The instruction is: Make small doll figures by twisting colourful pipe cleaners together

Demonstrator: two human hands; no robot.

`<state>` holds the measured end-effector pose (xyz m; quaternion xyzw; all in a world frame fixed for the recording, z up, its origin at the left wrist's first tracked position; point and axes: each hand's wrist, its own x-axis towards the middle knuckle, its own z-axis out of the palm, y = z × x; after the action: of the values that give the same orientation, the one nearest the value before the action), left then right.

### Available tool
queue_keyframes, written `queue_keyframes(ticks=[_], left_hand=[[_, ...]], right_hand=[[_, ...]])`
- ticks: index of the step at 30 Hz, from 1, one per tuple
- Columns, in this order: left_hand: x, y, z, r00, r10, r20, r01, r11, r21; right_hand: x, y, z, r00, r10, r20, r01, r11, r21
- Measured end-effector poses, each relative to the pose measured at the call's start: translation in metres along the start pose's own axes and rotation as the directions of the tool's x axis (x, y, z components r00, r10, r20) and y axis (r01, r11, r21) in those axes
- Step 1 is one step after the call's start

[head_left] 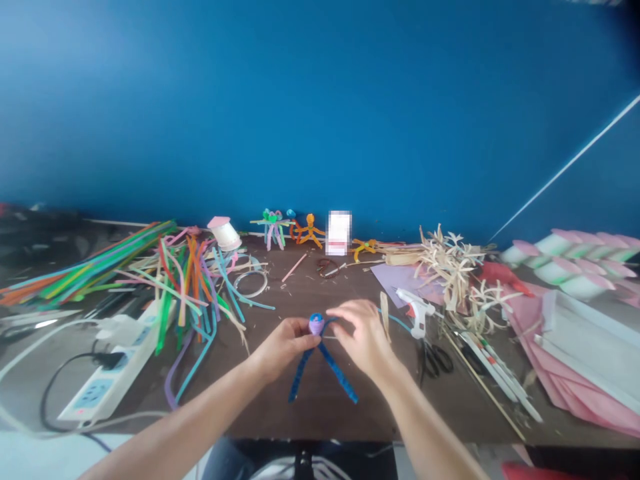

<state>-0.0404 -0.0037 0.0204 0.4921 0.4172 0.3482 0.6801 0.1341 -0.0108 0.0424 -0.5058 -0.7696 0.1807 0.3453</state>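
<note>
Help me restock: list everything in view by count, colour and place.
Wall: one, blue, behind
Table: one, brown, below
Fuzzy stems: many, mixed, left
Power strip: one, white, left
Cables: several, white and black, left
Figures: several, orange and green, back centre
Card: one, white, back centre
Glue gun: one, white, right
Scissors: one pair, black, right
Curled flowers: several, beige, right
Crumpled item: one, red, right
Sheets: several, pink and lilac, right
Tray: one, white, far right
Rods: several, pale, right
Cups: many, white and pink, far right; one back left
Rolled piece: one, purple and blue, centre
Strips: at least two, blue, below piece
Left hand: one, grip on piece
Right hand: one, beside it
</note>
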Motion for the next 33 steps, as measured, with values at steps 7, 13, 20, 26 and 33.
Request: queue_keyframes(ticks=[7, 13, 20, 26, 33], left_hand=[[-0.001, -0.005, 0.008, 0.994, -0.081, 0.077, 0.101, 0.945, -0.311], [-0.005, -0.007, 0.015, 0.984, -0.074, 0.162, 0.131, 0.917, -0.376], [-0.004, -0.012, 0.015, 1.000, -0.009, -0.015, 0.004, 0.949, -0.315], [-0.002, -0.018, 0.010, 0.994, -0.020, -0.106, -0.009, 0.964, -0.265], [0.000, -0.014, 0.005, 0.990, -0.035, -0.139, -0.001, 0.969, -0.246]], right_hand=[[-0.022, -0.001, 0.009, 0.957, -0.217, -0.190, 0.161, 0.948, -0.274], [-0.031, 0.004, 0.017, 0.951, -0.227, -0.211, 0.191, 0.966, -0.175], [-0.035, 0.001, 0.026, 0.995, -0.048, -0.092, 0.059, 0.992, 0.113], [-0.036, -0.001, 0.020, 0.999, 0.009, 0.035, -0.015, 0.983, 0.183], [-0.037, -0.004, 0.007, 0.985, -0.038, 0.170, 0.018, 0.993, 0.120]])
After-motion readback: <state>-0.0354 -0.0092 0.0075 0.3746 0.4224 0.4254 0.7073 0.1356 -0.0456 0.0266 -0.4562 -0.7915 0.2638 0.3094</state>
